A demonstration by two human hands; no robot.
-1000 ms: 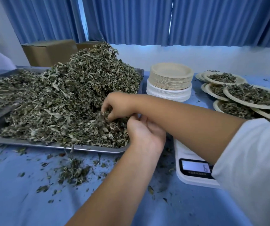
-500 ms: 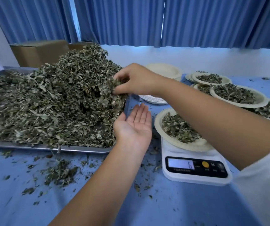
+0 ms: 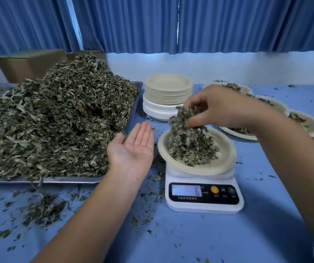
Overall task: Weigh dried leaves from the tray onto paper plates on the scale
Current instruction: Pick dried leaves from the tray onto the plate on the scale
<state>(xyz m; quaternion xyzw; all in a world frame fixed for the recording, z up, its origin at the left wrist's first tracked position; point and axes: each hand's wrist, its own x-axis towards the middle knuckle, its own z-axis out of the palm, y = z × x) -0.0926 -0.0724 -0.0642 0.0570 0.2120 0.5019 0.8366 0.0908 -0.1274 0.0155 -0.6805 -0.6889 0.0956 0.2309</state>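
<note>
While the right hand (image 3: 215, 109) pinches a clump of dried leaves (image 3: 182, 120) over the paper plate (image 3: 226, 160) on the scale (image 3: 205, 205), centre-right, portioning is under way.
The left hand (image 3: 133, 149) lies flat, palm up and empty, beside the heaped tray (image 3: 57, 180) at left; next, I judge, loosen the pinch gradually, watching the display (image 3: 187, 190).

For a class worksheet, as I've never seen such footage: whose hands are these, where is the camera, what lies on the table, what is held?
No machine: these are one person's bare hands, filmed by a camera worn on the head, looking down. On the blue table sit a metal tray heaped with dried leaves, a scale bearing a paper plate, a stack of empty plates, and filled plates at right. The right hand grips a clump of leaves above that plate; the left hand lies open, palm up, empty.
</note>
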